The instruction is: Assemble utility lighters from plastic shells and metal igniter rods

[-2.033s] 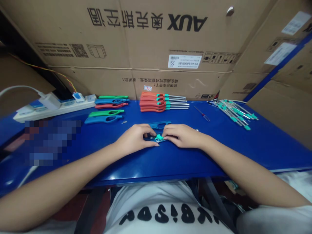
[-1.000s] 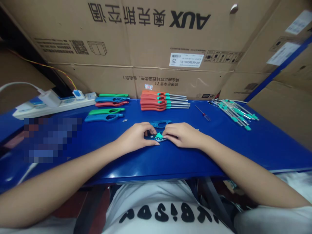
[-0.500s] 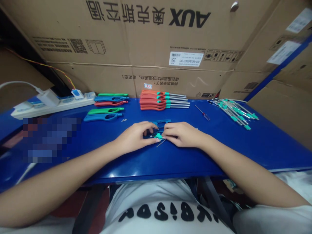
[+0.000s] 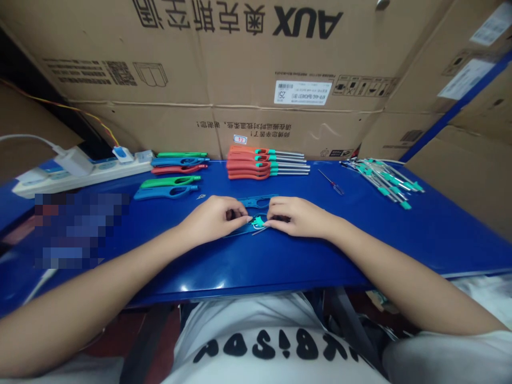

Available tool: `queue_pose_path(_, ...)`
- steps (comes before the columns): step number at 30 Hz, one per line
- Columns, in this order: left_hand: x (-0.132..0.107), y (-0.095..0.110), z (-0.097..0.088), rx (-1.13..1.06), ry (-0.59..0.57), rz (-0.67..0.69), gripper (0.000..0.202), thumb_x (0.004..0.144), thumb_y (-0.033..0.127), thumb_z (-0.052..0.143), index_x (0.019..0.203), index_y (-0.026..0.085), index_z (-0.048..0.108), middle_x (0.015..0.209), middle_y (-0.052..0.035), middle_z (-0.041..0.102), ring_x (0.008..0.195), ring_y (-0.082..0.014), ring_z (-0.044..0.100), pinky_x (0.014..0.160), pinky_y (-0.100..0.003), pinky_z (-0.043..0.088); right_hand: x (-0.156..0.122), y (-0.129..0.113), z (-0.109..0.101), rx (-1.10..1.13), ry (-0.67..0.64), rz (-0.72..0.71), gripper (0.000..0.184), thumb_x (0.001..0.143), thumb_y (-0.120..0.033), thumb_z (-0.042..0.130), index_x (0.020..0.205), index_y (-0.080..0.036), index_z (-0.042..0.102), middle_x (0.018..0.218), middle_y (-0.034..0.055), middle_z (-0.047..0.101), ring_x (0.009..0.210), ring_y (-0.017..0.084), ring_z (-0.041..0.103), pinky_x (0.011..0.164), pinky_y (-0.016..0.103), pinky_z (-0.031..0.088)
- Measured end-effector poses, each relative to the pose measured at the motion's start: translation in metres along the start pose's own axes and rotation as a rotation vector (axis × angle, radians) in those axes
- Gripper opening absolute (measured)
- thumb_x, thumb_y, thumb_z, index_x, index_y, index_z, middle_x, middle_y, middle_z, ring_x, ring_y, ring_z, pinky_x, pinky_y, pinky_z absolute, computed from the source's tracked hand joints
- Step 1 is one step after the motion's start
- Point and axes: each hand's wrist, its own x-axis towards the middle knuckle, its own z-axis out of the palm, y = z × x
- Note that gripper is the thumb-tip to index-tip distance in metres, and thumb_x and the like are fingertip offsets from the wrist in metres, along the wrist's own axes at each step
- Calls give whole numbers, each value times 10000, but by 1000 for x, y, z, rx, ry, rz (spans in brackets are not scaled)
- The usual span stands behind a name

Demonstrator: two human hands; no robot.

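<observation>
The upside-down cardboard box (image 4: 240, 64) on the far side reads "AUX", and its white label (image 4: 303, 92) shows "25". On the blue table (image 4: 400, 234), the left grip (image 4: 216, 217) is closed on a blue shell (image 4: 240, 230). Just to its right, the right grip (image 4: 298, 216) pinches a small teal part (image 4: 260, 220).

Glossy blue table (image 4: 400, 234), matt cardboard (image 4: 224, 69)

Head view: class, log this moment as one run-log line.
left hand: holding blue shell on table | right hand: pinching teal part at shell | behind: second blue shell, orange lighters
</observation>
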Motion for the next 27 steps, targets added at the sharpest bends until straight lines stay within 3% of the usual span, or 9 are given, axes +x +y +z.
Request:
queue_pose_path(4, 3, -3, -2, -65, -60, -75, 321, 867, 482, 671, 814, 187, 787, 645, 2, 692, 537, -113, 519, 525, -225, 361, 1, 1, 3, 21, 8, 39, 180, 969, -307, 636, 869, -165, 685, 890, 49, 638, 775, 157, 591, 712, 274, 450)
queue_pose_path(8, 3, -2, -1, -96, -47, -176, 342, 824, 531, 707, 776, 203, 793, 534, 26, 625, 483, -105, 449, 476, -225, 300, 3, 2, 5, 71, 26, 58, 162, 948, -288, 665, 847, -163, 683, 870, 41, 636, 742, 144, 579, 690, 265, 440)
queue_pose_path(14, 2, -2, 0, -32, -27, -215, 357, 818, 566, 718, 759, 223, 797, 527, 23, 613, 512, -123, 496, 483, -237, 295, 2, 2, 6, 94, 53, 45, 158, 934, -282, 686, 839, -157, 681, 839, 27, 614, 685, 121, 540, 660, 251, 426)
queue_pose_path(17, -1, 0, -1, 67, -5, -116, 316, 884, 509, 672, 812, 224, 789, 712, -2, 710, 624, -142, 593, 543, -240, 366, 2, 0, 3, 82, 79, 23, 174, 955, -318, 656, 869, -169, 678, 873, 35, 617, 689, 124, 544, 662, 254, 444)
queue_pose_path(21, -6, 5, -6, 248, 5, 201, 266, 1001, 382, 540, 1030, 231, 757, 1019, -45, 740, 939, -198, 675, 795, -276, 485, -2, 7, -13, -46, 166, 10, 183, 1006, -326, 551, 1024, -198, 681, 1001, 73, 676, 887, 179, 635, 807, 294, 503)
queue_pose_path(23, -8, 7, -9, 299, -38, 331, 278, 1020, 361, 513, 1147, 239, 729, 1089, -61, 725, 1023, -218, 664, 911, -314, 494, -9, 22, -29, -222, 235, 148, 205, 1007, -304, 519, 1109, -220, 676, 1101, 88, 699, 1017, 222, 651, 886, 341, 508)
queue_pose_path(25, -9, 8, -11, 327, -68, 385, 307, 1020, 367, 517, 1237, 250, 701, 1143, -71, 712, 1045, -230, 658, 962, -343, 497, -21, 45, -48, -392, 417, 485, 246, 990, -265, 503, 1164, -215, 670, 1183, 119, 687, 1109, 273, 639, 930, 395, 503)
queue_pose_path(27, -10, 7, -12, 358, -82, 398, 348, 1019, 383, 521, 1313, 269, 668, 1208, -79, 695, 1075, -246, 650, 973, -361, 504, -40, 72, -69, -504, 463, 848, 305, 949, -246, 541, 1209, -151, 668, 1224, 187, 650, 1147, 320, 619, 970, 430, 487)
